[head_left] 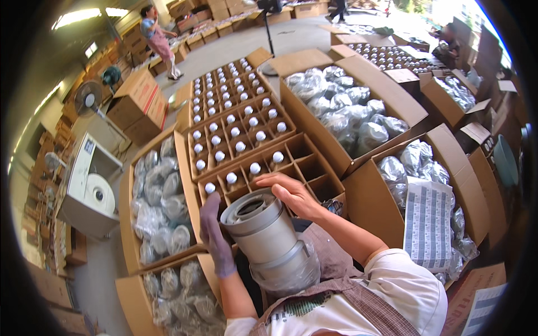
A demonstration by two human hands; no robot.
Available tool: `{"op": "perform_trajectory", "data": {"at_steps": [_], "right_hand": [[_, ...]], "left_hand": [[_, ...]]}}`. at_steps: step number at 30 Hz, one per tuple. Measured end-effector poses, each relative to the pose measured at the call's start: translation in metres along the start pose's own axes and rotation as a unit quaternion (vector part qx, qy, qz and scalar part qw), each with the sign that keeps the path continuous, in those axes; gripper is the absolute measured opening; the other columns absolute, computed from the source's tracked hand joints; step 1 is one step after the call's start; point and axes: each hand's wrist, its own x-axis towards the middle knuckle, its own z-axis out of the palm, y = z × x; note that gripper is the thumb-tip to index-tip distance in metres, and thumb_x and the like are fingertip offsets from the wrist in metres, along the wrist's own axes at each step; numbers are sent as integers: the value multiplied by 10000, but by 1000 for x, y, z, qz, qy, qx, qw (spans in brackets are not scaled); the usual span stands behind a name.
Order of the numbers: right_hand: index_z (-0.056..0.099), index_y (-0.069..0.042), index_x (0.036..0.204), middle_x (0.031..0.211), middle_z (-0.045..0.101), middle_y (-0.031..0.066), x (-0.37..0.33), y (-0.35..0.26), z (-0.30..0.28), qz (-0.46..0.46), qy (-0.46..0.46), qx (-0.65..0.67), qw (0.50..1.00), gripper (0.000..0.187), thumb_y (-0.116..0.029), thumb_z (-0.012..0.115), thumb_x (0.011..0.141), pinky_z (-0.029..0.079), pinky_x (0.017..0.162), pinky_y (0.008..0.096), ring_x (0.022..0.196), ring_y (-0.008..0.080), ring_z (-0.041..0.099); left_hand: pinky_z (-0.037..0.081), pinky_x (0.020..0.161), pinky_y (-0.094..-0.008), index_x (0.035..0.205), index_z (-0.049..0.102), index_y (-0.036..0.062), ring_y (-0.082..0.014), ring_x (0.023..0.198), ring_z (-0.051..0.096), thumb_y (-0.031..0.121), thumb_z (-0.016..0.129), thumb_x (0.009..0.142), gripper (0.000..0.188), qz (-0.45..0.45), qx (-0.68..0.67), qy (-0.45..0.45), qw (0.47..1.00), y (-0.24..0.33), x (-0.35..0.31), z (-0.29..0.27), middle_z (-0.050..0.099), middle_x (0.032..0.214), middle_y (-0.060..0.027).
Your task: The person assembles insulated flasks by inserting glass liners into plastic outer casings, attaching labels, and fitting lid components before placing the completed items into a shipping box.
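A grey cylindrical housing (266, 232) with a ringed, hollow top stands tilted against my lap. Clear plastic film (288, 273) is bunched around its lower end. On its left side is my left hand (216, 238), in a thin purple glove, fingers stretched upward and close to the rim. My bare right hand (292, 195) lies beyond the top rim on the right, fingers extended and apart from a grip. Whether either palm touches the housing I cannot tell. Just past my hands is a carton with cardboard dividers (319, 186), holding several white-capped pieces (231, 178) in its cells.
Open cartons of plastic-wrapped silvery parts stand at left (159, 196) and right (347, 115). A printed label sheet (427, 221) lies on the right carton. At left are a white machine (92, 187) and a standing fan (89, 99). A person in an apron (158, 39) walks farther back.
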Motion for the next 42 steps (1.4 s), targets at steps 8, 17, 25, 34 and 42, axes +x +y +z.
{"op": "perform_trajectory", "data": {"at_steps": [8, 17, 25, 34, 42], "right_hand": [[610, -6, 1267, 1267, 610, 156, -19, -11, 6, 45, -11, -110, 993, 470, -383, 473, 1022, 376, 1118, 390, 1279, 255, 537], [627, 34, 1142, 1248, 611, 165, -10, 7, 12, 22, 13, -76, 997, 426, -341, 451, 1038, 395, 1072, 389, 1279, 253, 512], [617, -7, 1210, 1174, 618, 188, -25, -21, 33, -37, -5, -226, 973, 429, -366, 497, 1009, 412, 1051, 387, 1154, 278, 570], [614, 5, 1149, 1301, 565, 182, -29, -26, 35, 14, -29, -251, 967, 525, -477, 527, 961, 389, 1070, 440, 1232, 344, 496], [627, 27, 1111, 1245, 630, 180, 9, 54, 13, 268, -67, 454, 847, 502, -432, 446, 1023, 427, 1015, 336, 1129, 229, 587]], "left_hand": [[391, 1111, -397, 1149, 659, -62, -278, 1247, 563, 478, 325, 1074, 640, 41, 62, -43, 996, -5, -6, -4, 638, 1284, -167], [370, 1115, -437, 1173, 679, -33, -304, 1245, 565, 427, 391, 1066, 553, 1, -27, -94, 995, -9, -5, -6, 631, 1294, -189], [364, 1118, -413, 1117, 690, -31, -272, 1239, 565, 442, 325, 1086, 598, -167, -170, -59, 969, -59, -1, -26, 673, 1215, -171], [336, 1148, -447, 998, 714, -20, -335, 1298, 527, 424, 337, 1072, 588, -41, -103, -82, 990, -63, -9, -27, 652, 1247, -211], [331, 1141, -508, 1049, 726, 31, -293, 1207, 586, 409, 493, 1036, 445, 193, 236, -145, 941, 3, -10, 16, 687, 1190, -142]]}}
